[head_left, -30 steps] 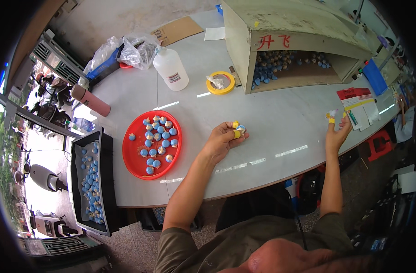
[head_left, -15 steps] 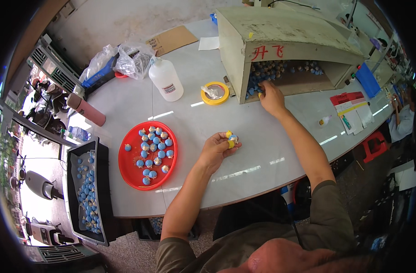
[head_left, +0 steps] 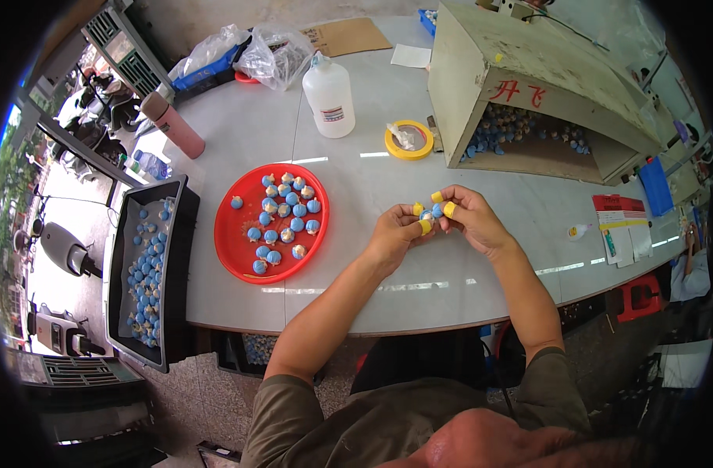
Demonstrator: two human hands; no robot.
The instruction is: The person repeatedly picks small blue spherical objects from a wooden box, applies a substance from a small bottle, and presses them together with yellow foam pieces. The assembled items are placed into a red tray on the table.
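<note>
Above the table's middle, my left hand point(head_left: 393, 236) pinches a small blue-and-cream piece point(head_left: 427, 216). My right hand point(head_left: 479, 224) meets it there, its fingertips closed on a small blue rounded piece point(head_left: 438, 210). The two pieces are close together; whether they touch is too small to tell. Yellow covers wrap some fingertips of both hands. Left of my hands, a round red tray point(head_left: 234, 234) holds several blue balls with cream tops, spaced apart. Further back on the right, an open-fronted beige box point(head_left: 520, 51) contains a heap of similar blue and cream pieces point(head_left: 501, 129).
A black bin point(head_left: 186, 234) of blue pieces stands at the table's left edge. Behind the tray are a white bottle point(head_left: 329, 93), a pink flask point(head_left: 177, 129) and a yellow tape roll point(head_left: 409, 140). Papers point(head_left: 626, 226) and a small bottle point(head_left: 579, 232) lie right.
My right hand has come out of the beige box and over to my left hand, bringing a blue piece. The whole view has shifted as my head turned.
</note>
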